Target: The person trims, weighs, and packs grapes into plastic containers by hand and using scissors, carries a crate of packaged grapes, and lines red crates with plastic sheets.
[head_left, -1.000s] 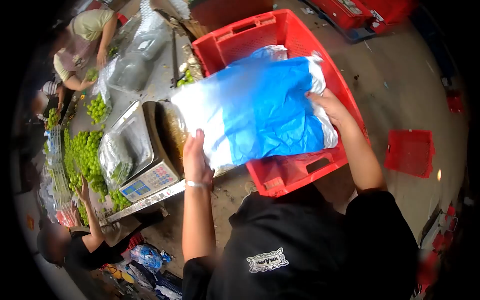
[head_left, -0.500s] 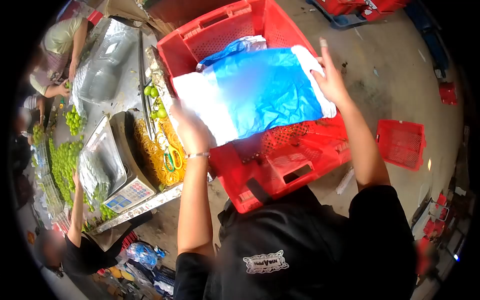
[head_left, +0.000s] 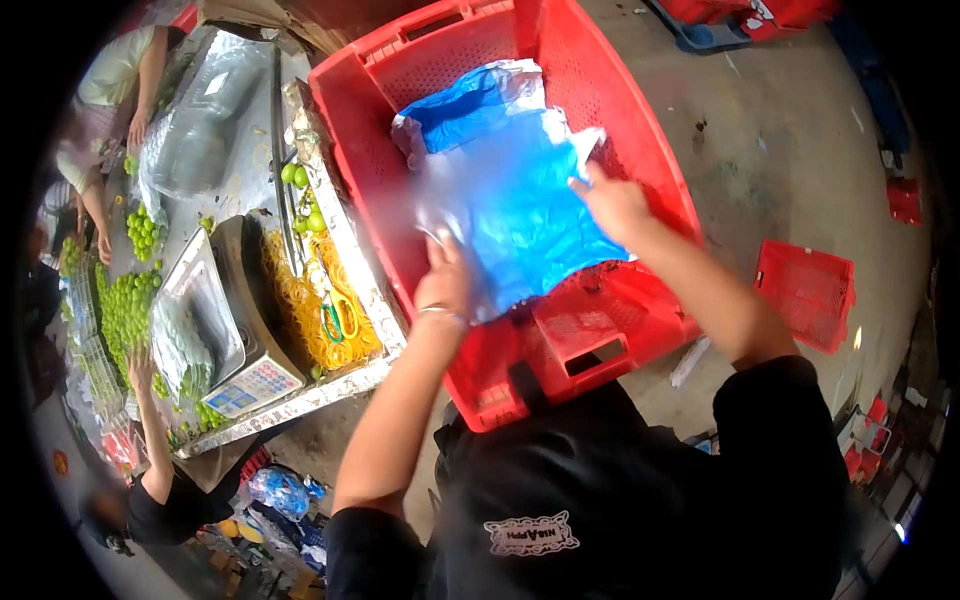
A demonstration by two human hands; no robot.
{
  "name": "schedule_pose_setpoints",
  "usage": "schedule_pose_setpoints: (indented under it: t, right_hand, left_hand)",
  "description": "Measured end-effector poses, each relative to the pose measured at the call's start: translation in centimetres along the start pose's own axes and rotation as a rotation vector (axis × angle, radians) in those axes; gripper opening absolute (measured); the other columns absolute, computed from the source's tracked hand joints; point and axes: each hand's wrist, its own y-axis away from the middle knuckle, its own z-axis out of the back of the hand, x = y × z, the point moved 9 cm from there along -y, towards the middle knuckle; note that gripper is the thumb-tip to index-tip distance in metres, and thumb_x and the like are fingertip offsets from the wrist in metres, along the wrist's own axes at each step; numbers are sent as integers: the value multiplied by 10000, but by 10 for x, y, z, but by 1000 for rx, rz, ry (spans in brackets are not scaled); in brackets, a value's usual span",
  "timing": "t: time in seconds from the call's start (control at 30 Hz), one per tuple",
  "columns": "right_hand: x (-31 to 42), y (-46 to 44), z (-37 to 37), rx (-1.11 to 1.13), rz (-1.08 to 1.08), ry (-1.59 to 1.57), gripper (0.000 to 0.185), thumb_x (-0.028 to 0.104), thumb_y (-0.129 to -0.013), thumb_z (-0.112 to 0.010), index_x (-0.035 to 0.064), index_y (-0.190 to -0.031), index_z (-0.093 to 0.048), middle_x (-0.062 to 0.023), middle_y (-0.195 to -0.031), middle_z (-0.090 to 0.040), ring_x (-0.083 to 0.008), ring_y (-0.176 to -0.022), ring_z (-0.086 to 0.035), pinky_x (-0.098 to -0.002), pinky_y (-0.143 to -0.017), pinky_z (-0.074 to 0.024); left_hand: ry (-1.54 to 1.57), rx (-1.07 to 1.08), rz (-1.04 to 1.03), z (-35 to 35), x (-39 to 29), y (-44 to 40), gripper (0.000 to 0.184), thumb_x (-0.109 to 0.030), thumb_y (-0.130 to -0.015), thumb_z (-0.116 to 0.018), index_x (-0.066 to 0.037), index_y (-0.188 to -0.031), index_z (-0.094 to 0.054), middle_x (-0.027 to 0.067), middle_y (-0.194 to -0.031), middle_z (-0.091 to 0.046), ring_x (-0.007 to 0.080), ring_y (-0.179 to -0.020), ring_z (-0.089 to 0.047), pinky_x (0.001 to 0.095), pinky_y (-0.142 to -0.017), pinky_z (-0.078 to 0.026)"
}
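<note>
A blue and white crinkled sheet (head_left: 540,215) lies inside a large red crate (head_left: 370,170), with another blue piece (head_left: 460,112) at the crate's far end. My left hand (head_left: 445,278) holds the sheet's left edge between closed fingers, just inside the crate's left wall. At the right edge of the sheet, my right hand (head_left: 612,208) pinches its white border. Part of the sheet's middle is blurred.
On the table at left are a scale (head_left: 250,375), yellow rubber bands (head_left: 290,300), scissors (head_left: 342,315), green grapes (head_left: 125,305) and clear plastic containers (head_left: 195,145). Co-workers' arms reach over the grapes. Another red crate (head_left: 805,295) stands on the floor at right.
Both hands have lowered the sheet from above the crate into it. My right hand has moved left and its fingers have closed on the edge; the far blue piece shows more.
</note>
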Motion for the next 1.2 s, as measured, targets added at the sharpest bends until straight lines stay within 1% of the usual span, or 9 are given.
schedule_pose_setpoints:
  t: [0.03,0.2,0.4,0.5,0.7,0.87,0.97,1.03,1.2]
  right_hand:
    - [17,-5,-27,-190,273,344,299,210,-838,-409,152,-1123,-479,-139,-1099,-488,-258,-652,-590,-399,-500,-457]
    - [-31,-66,-152,-210,27,345,329,125,-786,-439,121,-1111,-494,-130,-1153,-430,-221,-604,-564,-348,-469,-474]
    - [-35,-70,-188,-61,-66,465,424,164,-817,-424,112,-1234,-370,-181,-1188,-367,-206,-570,-542,-361,-443,-457]
    - [-43,-78,-202,0,-88,331,394,174,-858,-365,97,-1244,-348,-193,-1217,-331,-259,-645,-563,-386,-498,-478]
    - [-46,-77,-193,94,-171,196,369,233,-907,-270,72,-1230,-342,-179,-1097,-454,-311,-733,-582,-424,-544,-482]
    - [-37,-89,-187,203,-102,380,360,250,-887,-327,110,-1217,-362,-132,-975,-553,-319,-746,-591,-414,-594,-483]
    - [13,-78,-203,624,182,527,363,245,-855,-391,152,-1205,-383,-130,-1077,-506,-320,-868,-557,-399,-669,-474]
    - [64,-68,-170,148,460,329,507,149,-818,-426,238,-1297,-285,-73,-1315,-285,-327,-1106,-393,-473,-719,-448]
    - [22,-79,-181,211,218,347,704,138,-770,-535,369,-1317,-157,53,-1411,7,-366,-1263,-104,-528,-823,-381]
  left_hand:
    - [-119,91,5,-26,-11,-10,939,-110,-660,-651,41,-1305,14,225,-1364,-108,330,-1160,-377,340,-822,-461]
    - [314,287,267,-90,-8,-52,889,-238,-742,-573,89,-1283,52,288,-1335,-117,363,-1228,-250,306,-903,-393]
    - [-444,433,-115,-146,-38,-93,509,-253,-843,-381,30,-1259,-303,213,-1358,-169,331,-1260,-185,403,-998,-230]
    - [-114,-519,98,-103,-35,-116,307,-140,-809,-400,-49,-1096,-455,171,-1253,-341,287,-1127,-358,376,-933,-294]
    - [130,-326,-509,-121,-90,-119,317,-72,-775,-429,-120,-1087,-457,113,-1166,-398,258,-1012,-419,385,-829,-375]
    - [102,-257,-27,-140,-40,-163,417,-101,-804,-408,-234,-1198,-372,98,-1236,-318,338,-1055,-382,415,-825,-417]
    - [132,-282,-63,-145,-40,-171,411,-86,-807,-397,-230,-1192,-378,92,-1261,-285,350,-1071,-361,431,-820,-429]
    - [136,-165,-54,-144,-41,-173,540,-70,-755,-505,-234,-1238,-328,124,-1292,-239,376,-1083,-353,437,-842,-420]
    - [444,-307,162,-156,18,-169,628,-258,-745,-586,-170,-1284,-276,130,-1343,-190,389,-1141,-309,405,-924,-348]
